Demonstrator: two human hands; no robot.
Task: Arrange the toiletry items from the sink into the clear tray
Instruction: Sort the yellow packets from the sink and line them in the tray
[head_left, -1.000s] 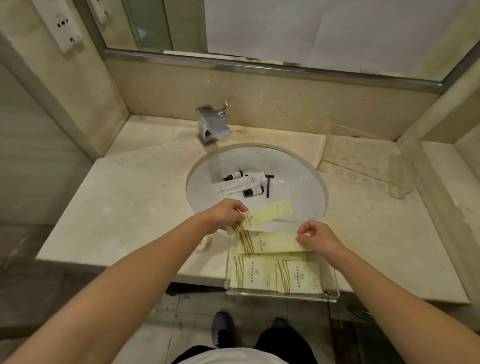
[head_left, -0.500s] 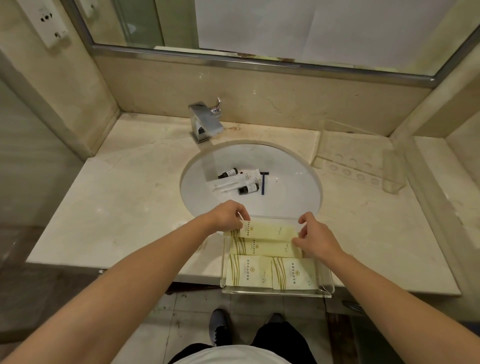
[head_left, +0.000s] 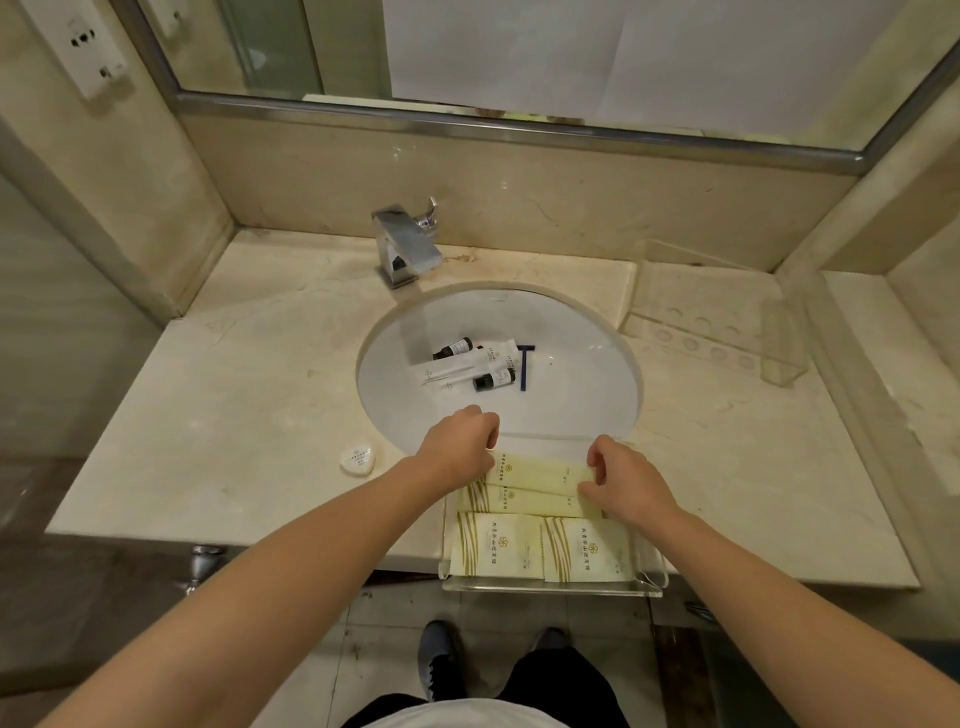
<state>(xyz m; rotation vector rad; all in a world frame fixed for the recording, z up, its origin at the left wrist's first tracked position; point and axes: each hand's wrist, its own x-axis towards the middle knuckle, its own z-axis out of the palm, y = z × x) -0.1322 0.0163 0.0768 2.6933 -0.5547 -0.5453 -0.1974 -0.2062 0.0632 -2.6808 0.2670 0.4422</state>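
Marble tabletop (head_left: 234, 405): clear tray (head_left: 550, 590) overhangs its near edge; left hand (head_left: 460, 441) and right hand (head_left: 621, 480) pinch the far sachet (head_left: 540, 473).

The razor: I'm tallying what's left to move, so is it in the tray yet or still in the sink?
Still in the sink. The razor lies flat in the basin beside the small bottles, outside the tray.

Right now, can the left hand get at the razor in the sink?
Probably yes. The blue razor lies uncovered in the basin just beyond the left hand, nothing between them. But that hand is busy with a yellow packet in the clear tray.
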